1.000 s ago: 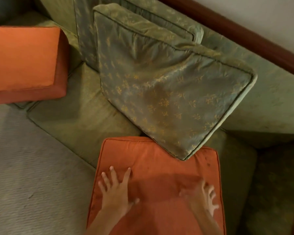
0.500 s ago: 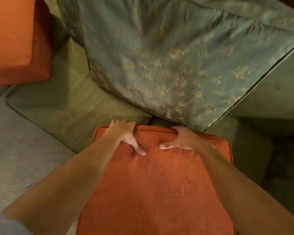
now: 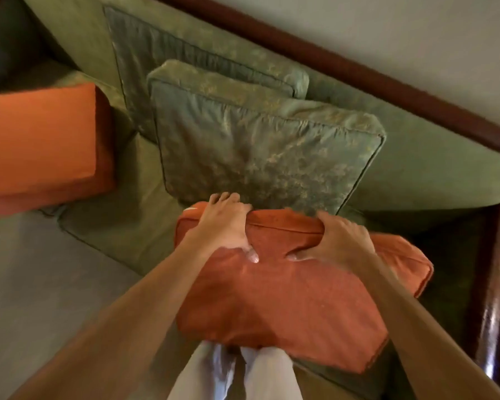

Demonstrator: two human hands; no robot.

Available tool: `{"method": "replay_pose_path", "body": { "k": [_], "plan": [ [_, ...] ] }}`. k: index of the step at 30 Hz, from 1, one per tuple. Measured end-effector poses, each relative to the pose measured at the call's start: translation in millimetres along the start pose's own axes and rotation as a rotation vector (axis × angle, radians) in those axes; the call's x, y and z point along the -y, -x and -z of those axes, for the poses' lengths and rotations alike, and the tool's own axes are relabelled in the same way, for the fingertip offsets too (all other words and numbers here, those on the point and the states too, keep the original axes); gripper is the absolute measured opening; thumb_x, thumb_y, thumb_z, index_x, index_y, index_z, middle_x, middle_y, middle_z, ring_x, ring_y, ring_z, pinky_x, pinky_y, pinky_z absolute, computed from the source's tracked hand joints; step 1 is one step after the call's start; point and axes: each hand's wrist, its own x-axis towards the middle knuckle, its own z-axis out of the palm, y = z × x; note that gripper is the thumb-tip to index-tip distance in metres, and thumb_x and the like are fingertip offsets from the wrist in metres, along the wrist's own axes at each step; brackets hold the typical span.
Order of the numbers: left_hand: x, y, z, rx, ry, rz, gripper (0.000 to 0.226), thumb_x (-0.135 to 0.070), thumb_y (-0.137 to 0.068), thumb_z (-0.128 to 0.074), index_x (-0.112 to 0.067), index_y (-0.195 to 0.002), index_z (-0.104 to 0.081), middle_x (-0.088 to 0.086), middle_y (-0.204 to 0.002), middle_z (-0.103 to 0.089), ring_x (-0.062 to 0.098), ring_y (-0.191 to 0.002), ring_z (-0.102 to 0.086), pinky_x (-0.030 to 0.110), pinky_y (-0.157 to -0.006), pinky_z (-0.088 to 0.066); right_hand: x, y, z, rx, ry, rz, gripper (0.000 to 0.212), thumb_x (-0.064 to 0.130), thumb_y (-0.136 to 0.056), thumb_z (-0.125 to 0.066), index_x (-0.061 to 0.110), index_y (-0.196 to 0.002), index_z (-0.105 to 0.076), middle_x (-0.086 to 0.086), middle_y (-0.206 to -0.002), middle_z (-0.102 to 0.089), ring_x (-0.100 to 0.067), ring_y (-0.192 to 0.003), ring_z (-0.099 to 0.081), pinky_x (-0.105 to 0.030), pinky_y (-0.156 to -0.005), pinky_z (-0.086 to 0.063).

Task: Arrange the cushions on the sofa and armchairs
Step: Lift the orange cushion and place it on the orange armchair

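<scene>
The left hand [image 3: 224,226] gripped the far edge of the orange cushion [image 3: 289,295] near its left corner, fingers curled over the top seam and thumb pressed into the near face. The right hand [image 3: 339,241] gripped the same far edge toward the middle-right, fingers wrapped over the seam and thumb pinching the fabric from the near side. The fabric bunched between the two thumbs. Both forearms extended from the lower edge of the frame up to the cushion.

The orange cushion occupied the lower centre of the frame, directly beneath and between both hands, with its right end jutting out beyond the right hand. Its far edge touched the bottom of the front green patterned cushion [image 3: 266,151], which stood tilted against a second green patterned cushion [image 3: 168,62] behind it, both leaning on the sofa [image 3: 433,166] backrest in the upper centre. A second orange cushion [image 3: 41,145] lay at the left of the frame on the sofa seat, well apart from the hands. A dark wooden rail [image 3: 358,70] ran diagonally along the top of the backrest toward the upper right. The person's light trousers [image 3: 260,373] showed at the bottom centre, under the held cushion.
</scene>
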Motion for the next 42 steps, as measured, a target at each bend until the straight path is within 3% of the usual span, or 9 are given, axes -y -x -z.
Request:
{"method": "replay_pose_path", "body": {
  "k": [3, 7, 12, 15, 20, 25, 35, 39, 42],
  "plan": [
    [-31.9, 58.7, 35.2, -0.207, -0.036, -0.143, 0.109, -0.076, -0.044, -0.084, -0.02, -0.132, -0.05, 0.004, -0.123, -0.063, 0.028, -0.118, -0.058, 0.043, -0.105, -0.038, -9.1, 78.8, 29.8, -0.178, -0.012, -0.007, 0.111, 0.098, -0.039, -0.059, 0.029, -0.125, -0.05, -0.001, -0.121, -0.059, -0.029, -0.114, -0.054, -0.044, -0.095, -0.043],
    [-50.0, 100.2, -4.5, -0.296, -0.038, -0.133, 0.112, -0.059, -0.062, -0.085, -0.018, -0.149, -0.027, 0.005, -0.143, -0.047, 0.029, -0.136, -0.038, 0.048, -0.122, -0.017, -6.0, 121.5, 2.8, -0.139, 0.091, -0.026, 0.112, 0.099, -0.049, -0.043, 0.031, -0.138, -0.041, -0.011, -0.137, -0.037, -0.034, -0.129, -0.035, -0.06, -0.107, -0.028],
    [-39.3, 103.8, -12.4, -0.237, -0.112, -0.075, 0.129, -0.065, -0.052, -0.087, -0.026, -0.155, -0.021, 0.006, -0.143, -0.046, 0.034, -0.136, -0.038, 0.055, -0.12, -0.019, 3.5, 129.3, -22.6, -0.035, 0.12, 0.072, 0.126, 0.083, -0.048, -0.07, 0.023, -0.145, -0.017, -0.01, -0.151, -0.027, -0.034, -0.144, -0.018, -0.073, -0.111, -0.004],
    [-45.7, 111.2, -8.8, -0.201, -0.083, -0.054, 0.116, -0.059, -0.057, -0.089, -0.026, -0.149, -0.029, 0.005, -0.145, -0.044, 0.032, -0.139, -0.034, 0.054, -0.121, -0.016, -21.3, 147.2, -21.3, -0.033, 0.105, -0.013, 0.13, 0.071, -0.049, -0.079, 0.023, -0.15, -0.012, -0.009, -0.149, -0.031, -0.034, -0.142, -0.024, -0.071, -0.112, -0.005],
    [-67.6, 107.4, 0.5, -0.186, -0.085, -0.027, 0.105, -0.05, -0.06, -0.091, -0.026, -0.145, -0.035, 0.002, -0.144, -0.045, 0.03, -0.14, -0.034, 0.052, -0.123, -0.013, -53.0, 171.6, -32.1, -0.136, 0.078, -0.099, 0.104, 0.069, -0.056, -0.077, 0.02, -0.138, -0.036, -0.005, -0.139, -0.046, -0.028, -0.13, -0.042, -0.055, -0.112, -0.026],
    [-56.4, 109.0, 2.7, -0.136, -0.158, -0.076, 0.1, -0.057, -0.06, -0.089, -0.026, -0.141, -0.039, -0.002, -0.14, -0.051, 0.024, -0.136, -0.042, 0.046, -0.12, -0.021, -34.8, 186.3, -31.0, -0.072, 0.013, -0.07, 0.091, 0.069, -0.057, -0.073, 0.022, -0.13, -0.046, -0.001, -0.133, -0.055, -0.024, -0.125, -0.048, -0.052, -0.108, -0.029],
    [-71.7, 121.1, 37.4, -0.034, -0.43, -0.603, 0.106, -0.079, -0.061, -0.073, -0.023, -0.144, -0.038, -0.006, -0.142, -0.053, 0.019, -0.133, -0.046, 0.04, -0.106, -0.034, 3.1, 293.5, -33.6, -0.019, -0.196, -0.353, 0.092, 0.063, -0.062, -0.08, 0.024, -0.138, -0.045, 0.001, -0.144, -0.052, -0.023, -0.136, -0.043, -0.059, -0.116, -0.019],
    [-125.0, 148.7, 53.9, -0.003, -0.474, -0.896, 0.086, -0.083, -0.054, -0.071, -0.03, -0.118, -0.05, -0.008, -0.121, -0.064, 0.019, -0.117, -0.057, 0.039, -0.096, -0.042, 11.9, 385.6, -35.1, -0.078, -0.262, -0.495, 0.096, 0.068, -0.062, -0.077, 0.025, -0.142, -0.043, 0.002, -0.141, -0.054, -0.022, -0.131, -0.047, -0.055, -0.116, -0.022],
    [-181.0, 184.8, 44.7, 0.006, -0.553, -1.111, 0.1, -0.088, -0.054, -0.065, -0.027, -0.132, -0.048, -0.008, -0.126, -0.062, 0.018, -0.119, -0.055, 0.039, -0.099, -0.041, 20.3, 465.6, -52.9, -0.146, -0.317, -0.644, 0.093, 0.07, -0.062, -0.075, 0.028, -0.14, -0.046, 0.005, -0.138, -0.056, -0.019, -0.127, -0.05, -0.053, -0.114, -0.025]
  ]
}}
